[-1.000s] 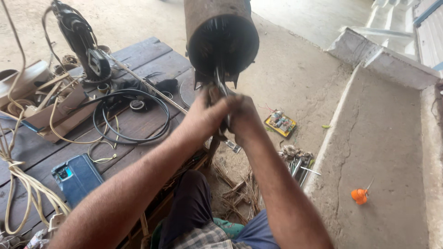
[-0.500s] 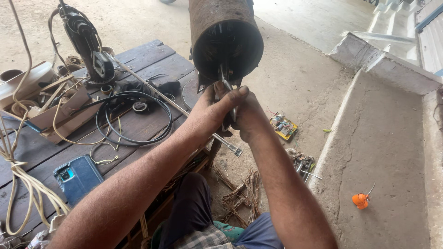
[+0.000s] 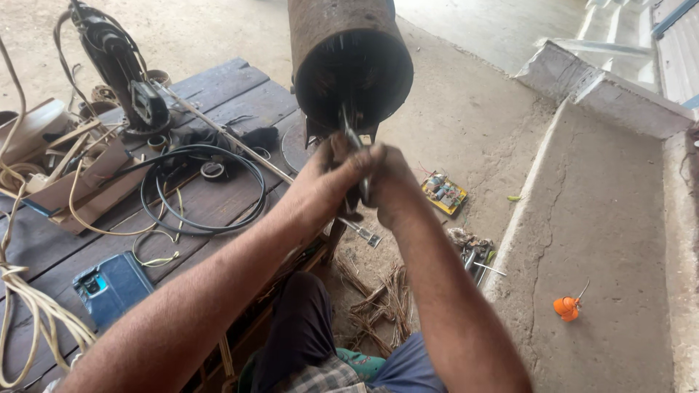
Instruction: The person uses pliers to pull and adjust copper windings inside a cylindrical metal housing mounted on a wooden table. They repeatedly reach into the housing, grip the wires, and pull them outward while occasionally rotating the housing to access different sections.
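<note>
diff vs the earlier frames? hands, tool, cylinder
Little changed. Both hands, left hand and right hand, stay clasped together around the thin metal tool, its tip still at the open mouth of the dark metal cylinder. Nothing was let go. The black cable coil and blue phone lie unmoved on the wooden table.

A dark wooden plank bench [image 3: 233, 94] fills the left side, its far corner pointing towards the rusty cylinder. Near the far edge stands a black motor-like device [image 3: 120, 69] with small rings beside it. A coil of black cable [image 3: 204, 189] lies in the bench's middle, and a thin pale rod [image 3: 226, 135] crosses diagonally towards the right edge. At the left edge sits a cardboard box [image 3: 65, 182] tangled in cream cords [image 3: 29, 298], which trail to the near corner. A blue flat case [image 3: 109, 287], possibly a phone, lies near the near edge. Beyond the right edge, the concrete floor [image 3: 466, 124] carries a yellow tray of small parts [image 3: 442, 193], dry fibres [image 3: 382, 298] and an orange object [image 3: 566, 308].
</note>
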